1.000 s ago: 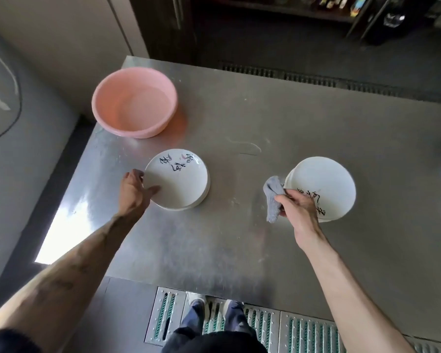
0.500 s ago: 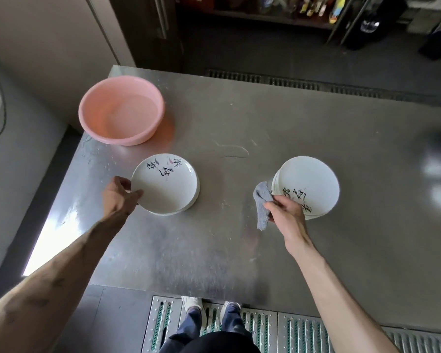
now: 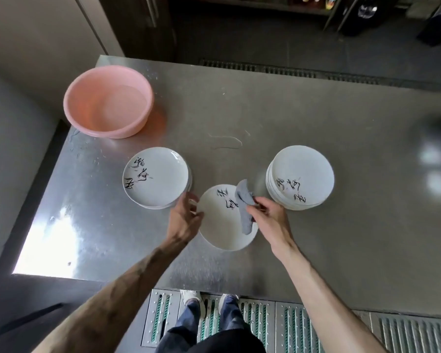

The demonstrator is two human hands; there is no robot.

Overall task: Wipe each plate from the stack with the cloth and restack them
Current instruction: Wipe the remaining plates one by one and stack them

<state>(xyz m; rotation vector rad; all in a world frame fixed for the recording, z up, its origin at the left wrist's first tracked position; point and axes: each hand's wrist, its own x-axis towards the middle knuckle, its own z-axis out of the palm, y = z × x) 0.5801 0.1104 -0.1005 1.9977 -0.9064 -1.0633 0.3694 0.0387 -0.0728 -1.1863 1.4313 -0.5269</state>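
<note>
One plate (image 3: 222, 225) sits low on the surface (image 3: 341, 250) between the two stacks, its rim pinched by the left hand (image 3: 185, 217) to steady it while the right hand (image 3: 269, 220), closed on the cloth (image 3: 245, 210), wipes its face.

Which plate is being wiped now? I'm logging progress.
The single middle plate, held by the left hand, cloth on it; the others sit in stacks.

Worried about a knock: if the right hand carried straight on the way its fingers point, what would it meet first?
Probably the left hand, steadying the middle plate; the right hand points leftward with the cloth. Depth unclear.
</note>
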